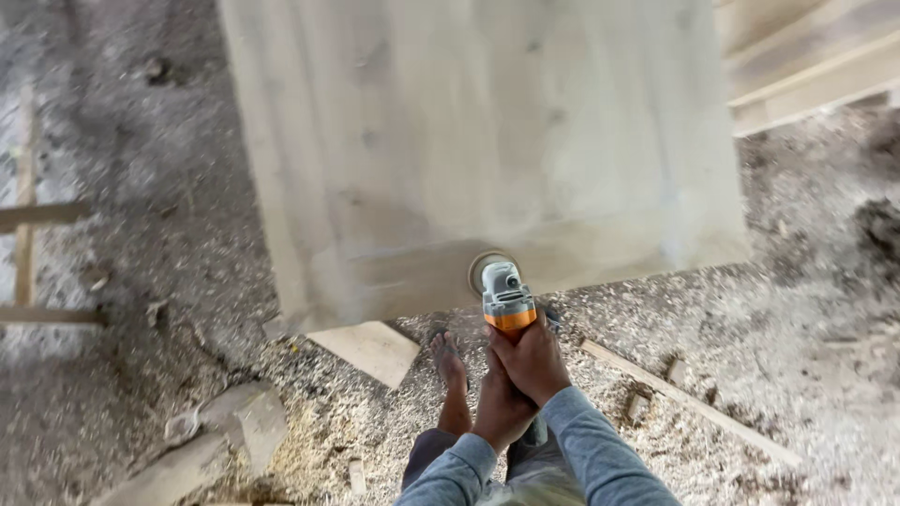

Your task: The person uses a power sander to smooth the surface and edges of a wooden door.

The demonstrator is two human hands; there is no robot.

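Both my hands grip a grey and orange angle grinder [506,298]. My right hand [534,358] wraps the body just behind the orange band. Behind and under it, my left hand [502,408] clasps the rear of the tool. The grinder's round disc [486,266] lies against the near edge of a large pale wooden panel [487,141]. My bare foot [448,361] stands on the ground just left of the hands. Grey sleeves cover both forearms.
Sawdust and shavings cover the ground. A small board offcut [367,349] lies under the panel's near left corner. A thin wooden strip [689,401] runs diagonally at right. Wood pieces [211,436] lie at lower left, slats [26,215] at far left, stacked planks [806,66] top right.
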